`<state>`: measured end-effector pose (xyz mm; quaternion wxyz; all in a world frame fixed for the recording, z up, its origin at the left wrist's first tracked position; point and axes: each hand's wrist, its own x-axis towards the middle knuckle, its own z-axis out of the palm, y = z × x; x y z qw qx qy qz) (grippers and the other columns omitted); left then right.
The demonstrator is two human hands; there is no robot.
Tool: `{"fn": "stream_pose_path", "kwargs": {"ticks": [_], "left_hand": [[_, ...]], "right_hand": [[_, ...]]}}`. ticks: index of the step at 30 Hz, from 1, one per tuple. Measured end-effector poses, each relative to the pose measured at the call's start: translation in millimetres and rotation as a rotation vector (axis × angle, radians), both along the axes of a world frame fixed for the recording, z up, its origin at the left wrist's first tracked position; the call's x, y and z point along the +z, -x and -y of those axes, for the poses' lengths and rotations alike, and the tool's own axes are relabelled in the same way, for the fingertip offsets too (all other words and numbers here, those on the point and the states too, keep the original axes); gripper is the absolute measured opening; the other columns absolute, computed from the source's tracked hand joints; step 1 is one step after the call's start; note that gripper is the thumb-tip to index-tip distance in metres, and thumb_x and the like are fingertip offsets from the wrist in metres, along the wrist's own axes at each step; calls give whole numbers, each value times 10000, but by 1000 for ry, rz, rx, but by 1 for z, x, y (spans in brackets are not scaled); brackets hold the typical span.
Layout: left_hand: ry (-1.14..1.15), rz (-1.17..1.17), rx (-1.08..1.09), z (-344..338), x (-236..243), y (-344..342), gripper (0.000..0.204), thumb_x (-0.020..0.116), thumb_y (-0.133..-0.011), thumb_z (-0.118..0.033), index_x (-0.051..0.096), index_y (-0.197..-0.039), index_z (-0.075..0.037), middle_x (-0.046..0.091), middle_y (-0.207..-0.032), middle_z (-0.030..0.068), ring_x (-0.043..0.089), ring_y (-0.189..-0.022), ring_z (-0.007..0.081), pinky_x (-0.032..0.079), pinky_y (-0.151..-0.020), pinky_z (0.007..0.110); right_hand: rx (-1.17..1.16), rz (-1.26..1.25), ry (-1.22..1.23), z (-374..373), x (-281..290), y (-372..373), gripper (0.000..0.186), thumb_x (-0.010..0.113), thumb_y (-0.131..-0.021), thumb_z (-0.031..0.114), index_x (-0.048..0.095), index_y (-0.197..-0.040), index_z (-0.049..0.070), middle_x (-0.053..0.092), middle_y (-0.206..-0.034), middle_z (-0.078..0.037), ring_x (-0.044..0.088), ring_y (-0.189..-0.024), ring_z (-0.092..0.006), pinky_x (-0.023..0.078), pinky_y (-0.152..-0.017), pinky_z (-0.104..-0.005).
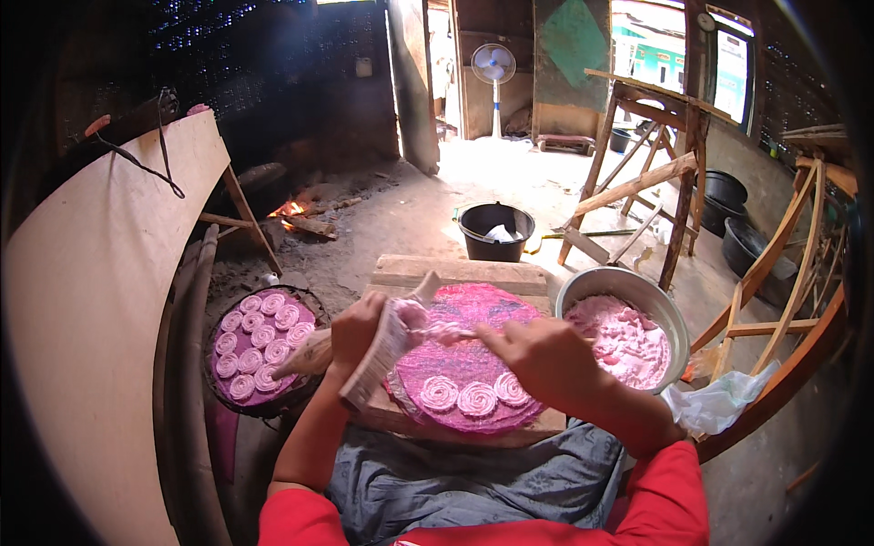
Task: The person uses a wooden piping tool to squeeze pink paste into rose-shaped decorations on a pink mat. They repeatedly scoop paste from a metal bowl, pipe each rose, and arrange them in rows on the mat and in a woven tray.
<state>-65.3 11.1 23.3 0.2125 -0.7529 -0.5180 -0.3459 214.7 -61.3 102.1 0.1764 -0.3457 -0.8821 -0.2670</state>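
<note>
My left hand is wrapped round a wooden press, a curved slatted block with a thick handle. Pink dough strands stretch from it toward my right hand, whose fingers are closed; what they hold is unclear. Below both hands lies a round pink mesh mat on a wooden board. Three swirled dough rosettes sit along the mat's near edge. A metal basin of soft pink dough stands by my right hand.
At left, a round tray bears several rosettes, beside a large pale panel. A wood fire burns farther back. Ahead stand a black bucket and a wooden trestle; a plastic bag lies at right.
</note>
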Motion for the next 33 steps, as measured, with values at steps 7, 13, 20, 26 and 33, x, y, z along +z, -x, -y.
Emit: {"fn": "stream_pose_path", "kwargs": {"ticks": [7, 13, 20, 26, 33], "left_hand": [[-146, 335, 17, 1, 6, -11, 334, 724, -767, -398, 579, -841, -105, 598, -725, 95, 641, -630, 311, 512, -523, 392], [-93, 272, 99, -6, 2, -6, 440, 768, -704, -431, 534, -875, -100, 602, -752, 99, 644, -659, 332, 513, -529, 406], [-97, 113, 139, -13, -12, -3, 348, 723, -739, -330, 516, -887, -94, 602, -786, 110, 651, -696, 329, 518, -553, 399], [54, 206, 148, -23, -8, 1, 308, 707, -726, -255, 539, -934, -103, 615, -825, 108, 655, -727, 335, 531, -590, 419], [-304, -92, 134, 38, 37, 55, 177, 701, -779, -114, 621, -927, -59, 600, -861, 77, 596, -730, 225, 485, -649, 364]], "right_hand": [[196, -787, 429, -25, -36, 20, 493, 467, -874, -37, 512, -1338, 124, 595, -902, -215, 616, -795, -324, 506, -703, -424], [329, -903, 770, -10, -93, 36, 431, 484, -930, 1, 487, -1358, 47, 650, -1060, -212, 623, -776, -229, 492, -749, -341], [205, -1007, 926, -19, -94, 22, 386, 488, -924, 28, 521, -1308, 26, 624, -761, -171, 540, -627, -126, 449, -591, -274], [294, -988, 1249, 1, -107, 4, 373, 501, -943, 68, 534, -1310, 17, 595, -870, -3, 469, -689, -47, 407, -620, -214], [-1009, -390, 613, -45, -94, -152, 358, 578, -913, 260, 595, -1239, 114, 629, -1115, -244, 634, -980, -383, 492, -836, -473]]}}
